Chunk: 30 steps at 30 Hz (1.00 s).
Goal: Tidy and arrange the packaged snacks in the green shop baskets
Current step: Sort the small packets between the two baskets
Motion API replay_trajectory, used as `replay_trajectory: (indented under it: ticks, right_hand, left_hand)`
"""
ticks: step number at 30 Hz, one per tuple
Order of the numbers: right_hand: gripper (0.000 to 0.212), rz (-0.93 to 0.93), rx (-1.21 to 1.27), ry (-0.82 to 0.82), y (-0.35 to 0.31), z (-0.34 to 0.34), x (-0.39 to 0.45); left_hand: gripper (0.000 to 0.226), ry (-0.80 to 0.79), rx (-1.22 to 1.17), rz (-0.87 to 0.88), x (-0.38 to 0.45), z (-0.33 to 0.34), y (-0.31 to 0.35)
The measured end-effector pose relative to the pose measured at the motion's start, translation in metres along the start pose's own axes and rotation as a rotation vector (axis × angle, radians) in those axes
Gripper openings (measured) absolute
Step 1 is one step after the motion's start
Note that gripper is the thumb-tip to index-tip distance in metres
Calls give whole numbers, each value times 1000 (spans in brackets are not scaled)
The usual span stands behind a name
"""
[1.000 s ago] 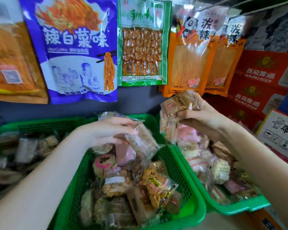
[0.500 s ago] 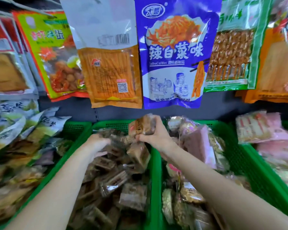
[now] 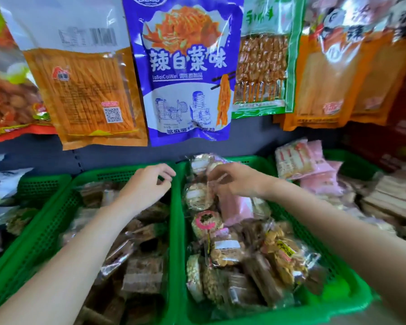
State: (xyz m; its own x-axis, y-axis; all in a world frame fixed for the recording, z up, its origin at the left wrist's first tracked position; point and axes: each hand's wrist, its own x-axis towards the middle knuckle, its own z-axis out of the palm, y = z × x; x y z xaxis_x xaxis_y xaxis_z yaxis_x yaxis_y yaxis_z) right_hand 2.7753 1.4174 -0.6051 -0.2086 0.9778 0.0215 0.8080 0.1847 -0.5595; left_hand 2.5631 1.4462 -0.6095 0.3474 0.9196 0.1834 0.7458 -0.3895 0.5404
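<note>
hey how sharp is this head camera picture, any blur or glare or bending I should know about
Head view: motion-blurred overall, worst at the right edge, where the pink packets smear; the blue hanging bag reads fairly well. Glare whitens the orange bags at top right. Wide-angle bending tilts the hanging packs outward. Both hands are soft-edged.

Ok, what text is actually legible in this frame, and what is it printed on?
"辣白菜味": big white characters on the hanging purple snack bag.
"LaBaiCaiWei": small line below them on that same bag.
Unreadable: the barcode and QR code on the orange strip-snack bag, the blurred green skewer pack, and the labels on basket snack packets.
</note>
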Motion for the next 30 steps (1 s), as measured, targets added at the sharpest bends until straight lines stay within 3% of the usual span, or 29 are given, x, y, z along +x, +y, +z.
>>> replay_trajectory:
  ticks: [3,5,8,10,12,14,18,20,23,26,28,30]
  right_hand:
    - [27,126,-75,77,54,-49,-47]
    - [24,251,-46,27,93,-76,-82]
    - [24,399,-242,-221,139,-93,-130]
    - [40,452,-328,-404,162,-87,-155]
    - [57,380,-328,-473,175,-73,-170]
    - [55,251,-411,-426,187,-62,-174]
    - [13,242,-370,-100,201,-86,-179]
    - [5,270,-179,58,199,-106,-183]
    - [11,223,188,206,185,-117,-186]
    - [12,125,453,296,184,-114,-193]
    - [10,121,667,328,186,-117,-202]
    - [8,185,715,276,189,-122,-210]
  left_hand:
    - [29,-100,-31,169,13,41,46]
    - [29,-154,-79,265,20,71,80]
    - [31,-261,-120,322,24,112,126]
    - [32,-355,-115,349,22,135,152]
    - [33,-428,-109,380,17,152,170]
    - [34,-475,-99,397,13,164,181]
    - [38,-538,-134,404,10,181,194]
    - [44,-569,-229,359,10,190,202]
    - [40,-527,-430,257,10,202,215]
    - [31,-386,-558,238,17,204,220]
    - [33,-433,-580,253,16,203,221]
    - [30,-490,-574,277,13,204,222]
